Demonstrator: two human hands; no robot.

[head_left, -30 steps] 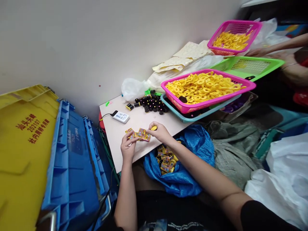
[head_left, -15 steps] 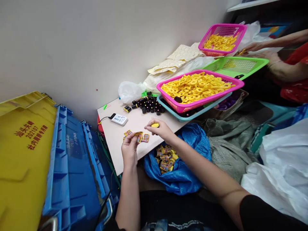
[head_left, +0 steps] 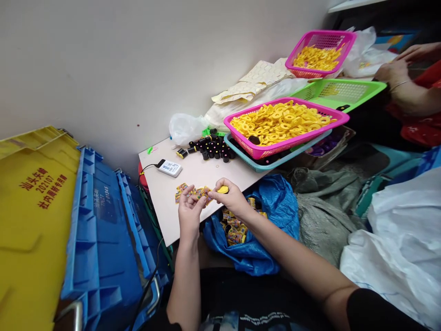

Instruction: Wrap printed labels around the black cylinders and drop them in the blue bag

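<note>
My right hand is closed around a small piece with a round yellow end; the rest of the piece is hidden in the palm. At its thumb and fingertips is a colourful printed label. Facing it, my left hand has its fingers parted, with the thumb close to the label; whether it touches is hard to see. More printed labels lie on the table just behind the left fingers. Below the table edge, an open blue bag contains several label-wrapped cylinders with yellow ends.
Black cylinders cluster on the table near a white device with a cable. A pink basket of yellow rings rests on a blue tray. Blue crates stand left. Another person's hands are at the far right.
My left fingers have parted from their pinch on the label. My right hand has moved down to the label and meets it at the fingertips. The other person's hands have drawn back right.
</note>
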